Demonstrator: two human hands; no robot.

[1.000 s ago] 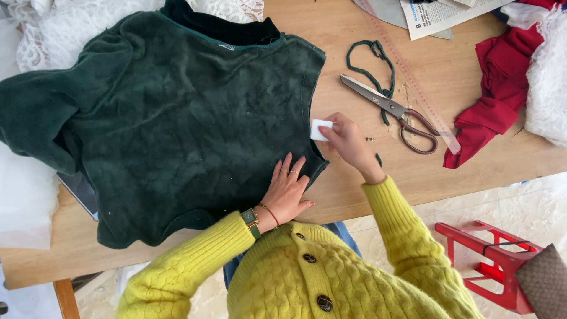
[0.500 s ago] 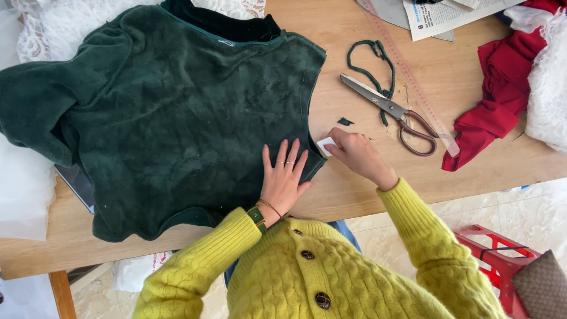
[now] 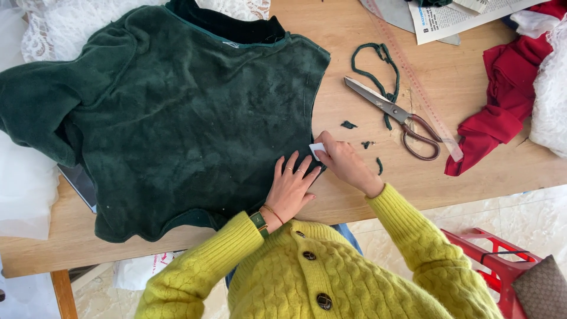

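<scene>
Garment: dark green velvet top [image 3: 177, 118] lies spread flat on the wooden table [image 3: 354, 201], side edge toward the person
Feel: likely soft, limp and light, so it shifts unless pressed flat near the edge
Chalk: small white piece [image 3: 317, 149] at the top's side edge
Right hand [image 3: 345, 165]: fingers pinched on the chalk
Left hand [image 3: 290, 189]: open, fingers spread, pressing the fabric
Nearby: scissors [image 3: 393, 116], green scraps [image 3: 375, 68], clear ruler [image 3: 413, 82], red cloth [image 3: 502, 106]
</scene>
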